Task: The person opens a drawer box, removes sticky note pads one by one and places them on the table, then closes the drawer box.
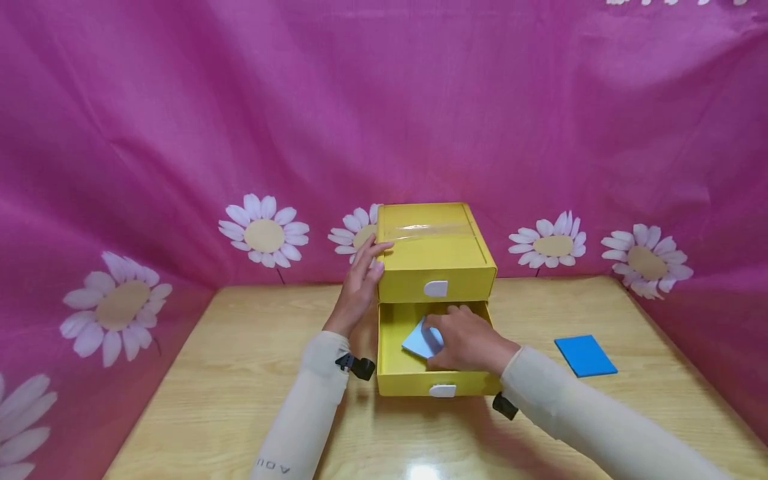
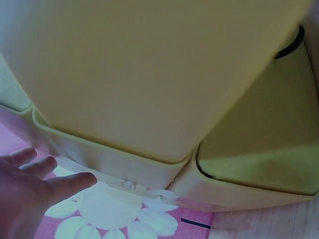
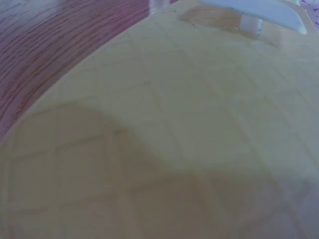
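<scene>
Head view: your left hand (image 1: 358, 293), fingers extended, rested against the yellow cabinet (image 1: 432, 253); your right hand (image 1: 468, 340), fingers curled, appeared to pinch the pale blue pad (image 1: 418, 341) inside the open lower drawer (image 1: 408, 385). Handling that pad seemed the step underway; the next move called for clearing the drawer's walls. Left wrist view: your fingers lay straight. Right wrist view: your grip was unseen.

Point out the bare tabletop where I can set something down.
The wide stretch of table left of the left sleeve is bare, as is the patch between the yellow drawer unit and the blue square, beyond the right sleeve. The lower drawer is crowded by the right hand and light-blue square.
</scene>
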`<state>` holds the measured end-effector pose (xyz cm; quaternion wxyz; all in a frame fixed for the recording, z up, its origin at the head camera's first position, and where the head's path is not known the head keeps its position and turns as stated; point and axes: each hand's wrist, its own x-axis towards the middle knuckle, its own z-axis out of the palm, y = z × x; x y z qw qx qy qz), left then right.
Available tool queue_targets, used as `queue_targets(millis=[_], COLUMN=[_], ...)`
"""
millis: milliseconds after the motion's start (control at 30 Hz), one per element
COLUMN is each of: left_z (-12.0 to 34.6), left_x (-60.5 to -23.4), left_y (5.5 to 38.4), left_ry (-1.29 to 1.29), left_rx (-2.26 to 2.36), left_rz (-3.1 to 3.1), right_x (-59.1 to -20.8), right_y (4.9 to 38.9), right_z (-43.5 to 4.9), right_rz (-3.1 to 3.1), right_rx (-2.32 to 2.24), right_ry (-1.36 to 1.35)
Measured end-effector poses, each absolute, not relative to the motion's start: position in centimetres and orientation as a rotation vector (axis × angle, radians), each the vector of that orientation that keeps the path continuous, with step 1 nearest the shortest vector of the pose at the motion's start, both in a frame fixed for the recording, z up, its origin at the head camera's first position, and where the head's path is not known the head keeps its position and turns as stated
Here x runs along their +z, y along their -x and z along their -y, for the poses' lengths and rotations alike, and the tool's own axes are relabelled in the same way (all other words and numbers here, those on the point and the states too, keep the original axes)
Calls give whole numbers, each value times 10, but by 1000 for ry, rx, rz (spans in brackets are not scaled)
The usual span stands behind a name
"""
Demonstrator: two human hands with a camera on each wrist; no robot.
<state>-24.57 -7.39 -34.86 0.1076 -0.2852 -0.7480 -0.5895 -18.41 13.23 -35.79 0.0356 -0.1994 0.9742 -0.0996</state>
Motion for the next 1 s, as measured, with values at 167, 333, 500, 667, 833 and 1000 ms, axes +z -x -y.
queue_targets(millis=[167, 333, 500, 667, 833, 1000], left_z=[72, 70, 73, 75, 73, 70], left_x=[-348, -342, -349, -357, -355, -353], left_y=[246, 250, 249, 247, 247, 251], left_ry=[850, 861, 886, 896, 900, 903], left_rx=[-1701, -1697, -1741, -1781, -1782, -1758], left_rz=[2214, 2197, 2188, 2191, 2186, 2163], right_x=[-355, -347, -346, -345, -338, -328], right_y=[183, 184, 178, 170, 165, 163], right_z=[-135, -139, -139, -141, -147, -152], right_rz=[-2983, -2984, -2964, -2969, -2995, -3009], right_rx=[-348, -388, -415, -459, -492, -503], right_ry=[602, 593, 573, 563, 569, 584])
